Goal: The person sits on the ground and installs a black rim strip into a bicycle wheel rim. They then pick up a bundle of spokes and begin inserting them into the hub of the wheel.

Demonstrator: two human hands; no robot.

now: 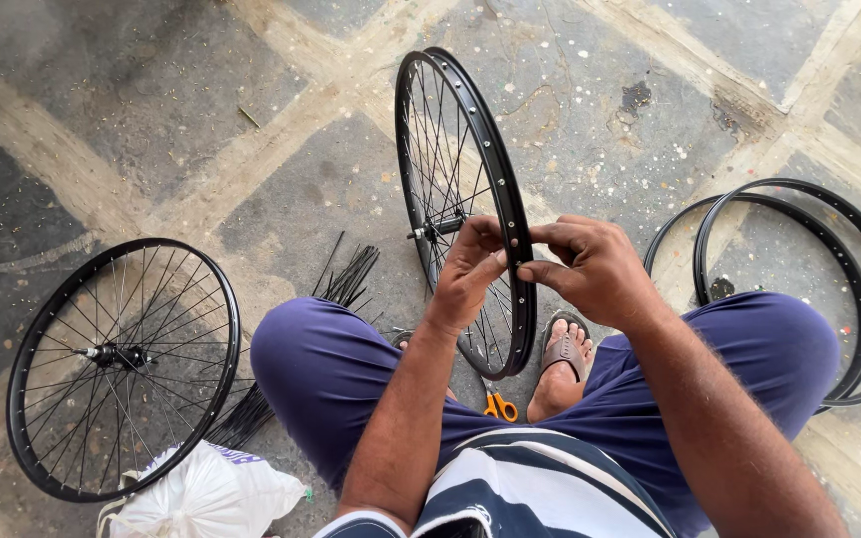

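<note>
— What's that upright between the knees?

— A bicycle wheel (pixel 465 204), standing on its edge on the floor (pixel 281 120). Black metal rim, smooth and a little glossy, with a row of small bright dots along its outer wall. Thin dark wire spokes cross inward to a hub with a short axle stub sticking out to the side.

— And the hands?

— Both are at the near part of the rim. The left hand (pixel 467 267) comes in from the spoke side, fingers curled together against the rim's inner edge. The right hand (pixel 590 267) meets it from the outer side, thumb and forefinger pinched at the rim. Each grip is closed there; whether something small sits between the fingertips, I cannot tell.

— What's the ground like?

— Rough grey stone slabs, stained, with wide pale joints running between them.

— Anything else lying about?

— To the person's left, a second spoked wheel (pixel 122 367) lies flat, same black rim and hub. Between it and the purple trouser leg lies a bundle of loose spokes (pixel 346 279), thin and dark. A crumpled white plastic bag (pixel 206 493) sits near that flat wheel. On the right, two bare rims (pixel 849 289) lean overlapped, no spokes in them. Orange-handled scissors (pixel 498 405) lie beside a sandalled foot (pixel 562 361).
</note>
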